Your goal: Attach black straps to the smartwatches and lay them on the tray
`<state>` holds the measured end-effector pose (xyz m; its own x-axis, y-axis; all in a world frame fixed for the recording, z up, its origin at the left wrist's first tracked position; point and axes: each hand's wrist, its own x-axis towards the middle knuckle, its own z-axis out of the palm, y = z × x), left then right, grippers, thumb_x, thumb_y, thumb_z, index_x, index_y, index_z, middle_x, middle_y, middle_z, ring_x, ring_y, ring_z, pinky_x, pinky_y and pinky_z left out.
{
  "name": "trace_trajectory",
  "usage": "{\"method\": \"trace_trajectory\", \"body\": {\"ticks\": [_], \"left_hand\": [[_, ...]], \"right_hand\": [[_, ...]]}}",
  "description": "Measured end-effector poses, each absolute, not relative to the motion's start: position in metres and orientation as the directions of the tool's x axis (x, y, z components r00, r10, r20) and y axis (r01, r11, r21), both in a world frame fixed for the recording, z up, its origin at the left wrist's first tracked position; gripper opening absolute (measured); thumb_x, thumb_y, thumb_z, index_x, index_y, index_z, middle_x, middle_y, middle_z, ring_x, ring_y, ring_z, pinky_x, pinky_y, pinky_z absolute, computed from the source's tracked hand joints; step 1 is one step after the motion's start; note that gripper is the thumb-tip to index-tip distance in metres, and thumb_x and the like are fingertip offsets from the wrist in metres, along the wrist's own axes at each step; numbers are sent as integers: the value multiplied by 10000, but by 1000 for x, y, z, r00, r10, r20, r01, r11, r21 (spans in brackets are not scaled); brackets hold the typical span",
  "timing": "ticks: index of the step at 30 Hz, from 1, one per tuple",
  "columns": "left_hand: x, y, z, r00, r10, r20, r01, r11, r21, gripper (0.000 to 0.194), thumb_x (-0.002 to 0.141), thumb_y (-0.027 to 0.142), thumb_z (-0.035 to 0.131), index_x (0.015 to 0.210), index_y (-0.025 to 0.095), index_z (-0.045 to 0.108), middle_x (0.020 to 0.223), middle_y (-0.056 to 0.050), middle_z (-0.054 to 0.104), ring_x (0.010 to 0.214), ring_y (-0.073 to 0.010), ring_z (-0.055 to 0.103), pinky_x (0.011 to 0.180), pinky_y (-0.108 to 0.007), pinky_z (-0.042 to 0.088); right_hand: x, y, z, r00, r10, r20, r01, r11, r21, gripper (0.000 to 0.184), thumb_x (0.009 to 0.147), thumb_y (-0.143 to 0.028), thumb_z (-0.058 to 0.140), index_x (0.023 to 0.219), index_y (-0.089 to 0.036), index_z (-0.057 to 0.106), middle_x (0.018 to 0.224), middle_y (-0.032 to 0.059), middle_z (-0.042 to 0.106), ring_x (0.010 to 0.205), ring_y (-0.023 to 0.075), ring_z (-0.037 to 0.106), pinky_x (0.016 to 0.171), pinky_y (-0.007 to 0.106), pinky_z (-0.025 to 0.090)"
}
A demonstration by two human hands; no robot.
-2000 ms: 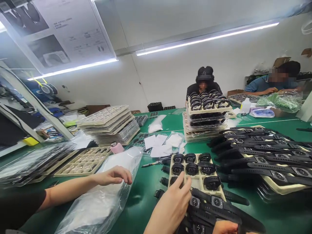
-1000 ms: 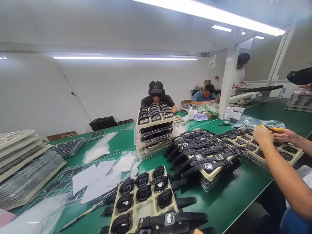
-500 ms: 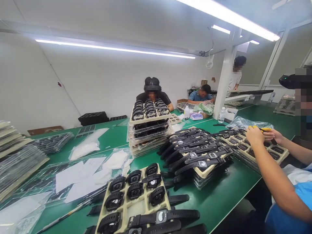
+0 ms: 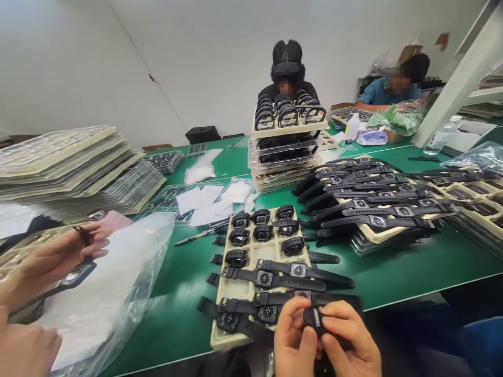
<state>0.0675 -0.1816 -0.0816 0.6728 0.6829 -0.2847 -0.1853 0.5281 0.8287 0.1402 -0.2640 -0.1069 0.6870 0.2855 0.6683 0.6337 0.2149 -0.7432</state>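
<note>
A small black piece (image 4: 313,317) is sitting between the fingertips of the left hand (image 4: 293,335) and right hand (image 4: 349,335), both curling inward and pinching it. Just beyond, a cream tray (image 4: 236,288) is bearing black watches (image 4: 264,279) on the green desk (image 4: 181,293). Near left, a co-worker's hand (image 4: 55,262) is holding another watch (image 4: 81,273).

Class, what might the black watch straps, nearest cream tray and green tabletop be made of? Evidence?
Watch straps: probably matte rubber or silicone; some bend into loops.
Tray: likely moulded plastic, dull; dividers look continuous.
Tabletop: possibly semi-gloss vinyl; it shows soft highlights.
</note>
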Motion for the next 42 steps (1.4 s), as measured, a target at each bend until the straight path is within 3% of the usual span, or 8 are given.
{"method": "trace_trajectory", "body": {"ticks": [9,13,17,21,24,31,39,42], "left_hand": [[70,-187,-87,672,720,-173,-233,427,874,542,653,704,923,861,210,841,713,-53,701,770,-205,673,789,-287,596],[67,-178,-81,794,539,-281,-140,612,778,553,651,671,949,885,184,830,602,19,558,530,-55,437,546,-154,414],[68,-175,-79,901,300,-314,-50,789,612,508,772,649,883,889,166,778,502,100,316,438,-13,185,466,-138,249],[70,-177,-83,940,181,-290,-1,849,528,474,820,602,866,883,158,713,537,102,327,435,-17,182,450,-140,232],[71,-180,-91,964,102,-244,38,861,507,465,828,587,865,907,159,700,528,110,330,420,-16,176,438,-142,216],[74,-197,-109,955,138,-264,-21,914,404,432,839,544,859,911,151,695,472,115,314,419,-38,174,439,-158,216],[76,-195,-91,966,94,-239,-11,945,327,394,933,536,766,976,151,695,618,30,537,616,-138,627,661,-278,626],[74,-193,-93,980,51,-193,16,945,327,365,987,542,685,1056,184,689,632,39,550,573,-158,661,543,-315,664]], "right_hand": [[138,-271,-110,681,383,624,543,307,-782,114,1006,-215,746,1109,-263,737,1038,66,738,906,207,738,777,304,658],[140,-272,-98,770,410,488,377,325,-868,181,1027,-444,707,1027,-272,761,1030,60,657,884,193,693,787,276,634],[159,-270,-73,776,564,283,165,251,-954,301,1050,-519,639,1238,-323,768,927,40,626,818,181,641,753,252,588],[179,-267,-58,647,762,-38,-73,12,-997,293,968,-452,761,792,-221,801,862,29,598,758,158,596,706,238,519],[183,-262,-55,714,687,-137,-237,52,-970,415,912,-509,801,665,-184,727,796,10,562,701,130,521,657,220,467],[185,-241,-45,746,552,-372,-524,143,-840,504,758,-632,890,801,-181,668,601,-55,507,465,71,337,411,203,263],[187,-232,-37,799,495,-341,-471,162,-867,555,738,-663,896,772,-177,632,559,-70,466,486,69,363,431,167,316],[186,-235,-39,790,512,-337,-469,153,-870,551,764,-693,862,816,-186,651,582,-65,484,487,75,371,428,172,336]]}}
